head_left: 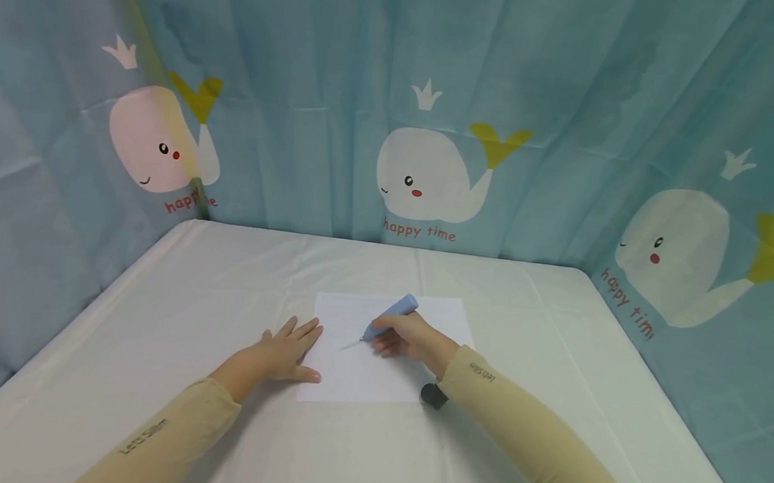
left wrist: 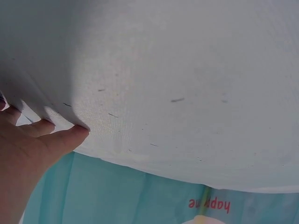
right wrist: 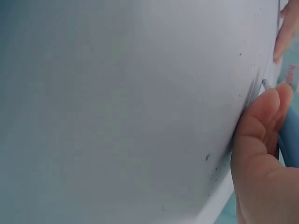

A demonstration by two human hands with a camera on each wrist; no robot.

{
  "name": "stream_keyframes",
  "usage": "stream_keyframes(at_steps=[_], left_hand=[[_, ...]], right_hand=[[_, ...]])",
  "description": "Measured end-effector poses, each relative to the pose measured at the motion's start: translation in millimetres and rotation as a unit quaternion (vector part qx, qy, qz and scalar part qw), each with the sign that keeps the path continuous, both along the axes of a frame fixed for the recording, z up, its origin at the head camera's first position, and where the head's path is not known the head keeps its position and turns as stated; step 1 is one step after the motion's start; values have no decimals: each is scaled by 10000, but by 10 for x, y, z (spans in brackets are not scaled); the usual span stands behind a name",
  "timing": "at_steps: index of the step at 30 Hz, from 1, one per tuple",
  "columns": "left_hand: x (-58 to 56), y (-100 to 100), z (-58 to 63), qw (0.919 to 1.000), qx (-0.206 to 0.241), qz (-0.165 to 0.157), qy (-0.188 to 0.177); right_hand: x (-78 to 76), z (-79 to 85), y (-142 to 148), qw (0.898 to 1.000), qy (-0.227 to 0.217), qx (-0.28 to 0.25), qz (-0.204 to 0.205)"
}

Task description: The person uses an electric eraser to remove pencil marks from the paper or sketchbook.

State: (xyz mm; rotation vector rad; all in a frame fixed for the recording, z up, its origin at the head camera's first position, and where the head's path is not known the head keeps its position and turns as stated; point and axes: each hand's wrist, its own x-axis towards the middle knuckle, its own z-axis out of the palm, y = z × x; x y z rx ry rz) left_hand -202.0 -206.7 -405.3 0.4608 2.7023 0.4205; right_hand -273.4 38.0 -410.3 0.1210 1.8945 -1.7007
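A white sheet of paper [head_left: 335, 383] lies on the white-covered table. My left hand [head_left: 281, 356] rests with spread fingers over the sheet's left edge; its fingertips also show at the left of the left wrist view. Held like a pencil in my right hand [head_left: 405, 336] is a thick blue pen-shaped tool [head_left: 393, 315], its rounded back end up to the right. Its narrow tip points down and left at the paper, where a thin pale line runs from it. In the right wrist view, thumb and finger pinch the blue barrel [right wrist: 290, 137] near the tip.
A small black round object [head_left: 432, 395] shows beside the right sleeve at the paper's lower edge. The white tablecloth [head_left: 163, 318] has light creases. Blue curtains [head_left: 308, 123] printed with whales hang behind the table and along both sides.
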Motion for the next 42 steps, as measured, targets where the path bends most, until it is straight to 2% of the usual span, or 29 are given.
stream_keyframes(at_steps=[8, 15, 20, 29, 42], left_hand=[[11, 4, 20, 10000, 29, -1, -13], [3, 4, -15, 10000, 42, -37, 16], [0, -4, -35, 10000, 65, -29, 36], [-16, -7, -41, 9999, 27, -56, 100], [-13, 8, -40, 10000, 63, -36, 47]], right_hand=[[8, -3, -31, 9996, -5, -39, -295], [14, 6, -63, 9985, -64, -44, -542], [7, -18, -53, 9994, -138, 138, -273], [-14, 12, -29, 9997, -164, 53, -143], [-31, 10, -26, 9997, -84, 83, -227]])
